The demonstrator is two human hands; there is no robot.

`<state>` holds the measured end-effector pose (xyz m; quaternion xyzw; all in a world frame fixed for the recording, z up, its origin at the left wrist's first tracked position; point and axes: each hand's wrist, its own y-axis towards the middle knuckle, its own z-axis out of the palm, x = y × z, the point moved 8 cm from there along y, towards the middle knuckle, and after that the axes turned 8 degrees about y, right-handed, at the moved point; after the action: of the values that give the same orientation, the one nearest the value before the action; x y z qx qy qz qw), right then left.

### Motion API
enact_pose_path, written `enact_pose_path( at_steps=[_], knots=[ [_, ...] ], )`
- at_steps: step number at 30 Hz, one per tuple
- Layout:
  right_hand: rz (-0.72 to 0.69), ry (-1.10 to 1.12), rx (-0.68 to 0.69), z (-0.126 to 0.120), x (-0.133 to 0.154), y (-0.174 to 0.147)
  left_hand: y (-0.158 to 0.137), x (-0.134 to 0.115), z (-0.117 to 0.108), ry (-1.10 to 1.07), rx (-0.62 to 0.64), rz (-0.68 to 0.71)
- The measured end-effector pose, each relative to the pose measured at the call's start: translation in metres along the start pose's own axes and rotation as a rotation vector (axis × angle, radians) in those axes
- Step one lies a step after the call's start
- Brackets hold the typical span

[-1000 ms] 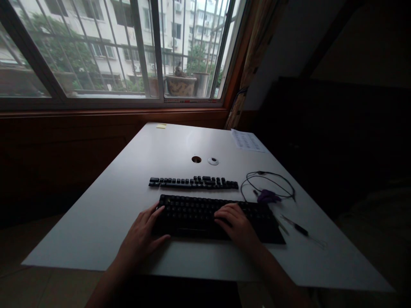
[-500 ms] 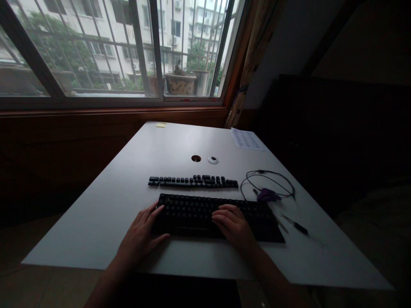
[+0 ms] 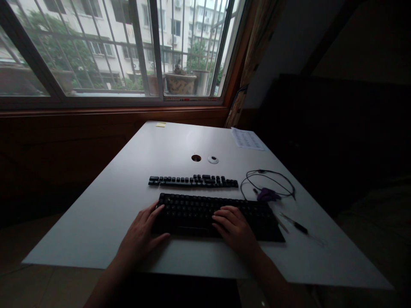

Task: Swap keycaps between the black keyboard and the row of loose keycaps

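Note:
A black keyboard [image 3: 186, 208] lies flat near the front of the white table, with a bare dark strip along its near side. My left hand [image 3: 141, 231] grips its left end, fingers along the side and thumb at the front edge. Over the keys right of the middle rests my right hand [image 3: 233, 224], its fingers bent and close together. Whatever lies under those fingertips is hidden. Behind the keyboard, loose black keycaps [image 3: 192, 184] are lined up in rows.
At right lie a coiled black cable [image 3: 272, 172], a purple cloth-like item [image 3: 268, 195] and a thin tool with a black handle [image 3: 301, 227]. Farther back are a round hole [image 3: 196, 158], a white ring-shaped cover [image 3: 213, 160], a printed sheet [image 3: 248, 139] and a yellow note [image 3: 161, 125].
My right hand's fingers have shifted very slightly on the keys. My left hand and the keyboard stay where they were.

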<state>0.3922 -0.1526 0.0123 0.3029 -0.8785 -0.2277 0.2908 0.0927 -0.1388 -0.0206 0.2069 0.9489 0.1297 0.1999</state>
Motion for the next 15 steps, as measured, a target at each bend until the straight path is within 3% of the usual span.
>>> enact_pose_path(
  at_steps=[10, 15],
  knots=[
    [-0.017, -0.082, 0.04, 0.008, 0.003, 0.007, 0.0, -0.001, 0.001, -0.007, -0.013, 0.023],
    [0.013, 0.027, 0.016, 0.004, 0.0, 0.013, 0.002, -0.003, -0.003, -0.001, -0.032, 0.032]
  ],
)
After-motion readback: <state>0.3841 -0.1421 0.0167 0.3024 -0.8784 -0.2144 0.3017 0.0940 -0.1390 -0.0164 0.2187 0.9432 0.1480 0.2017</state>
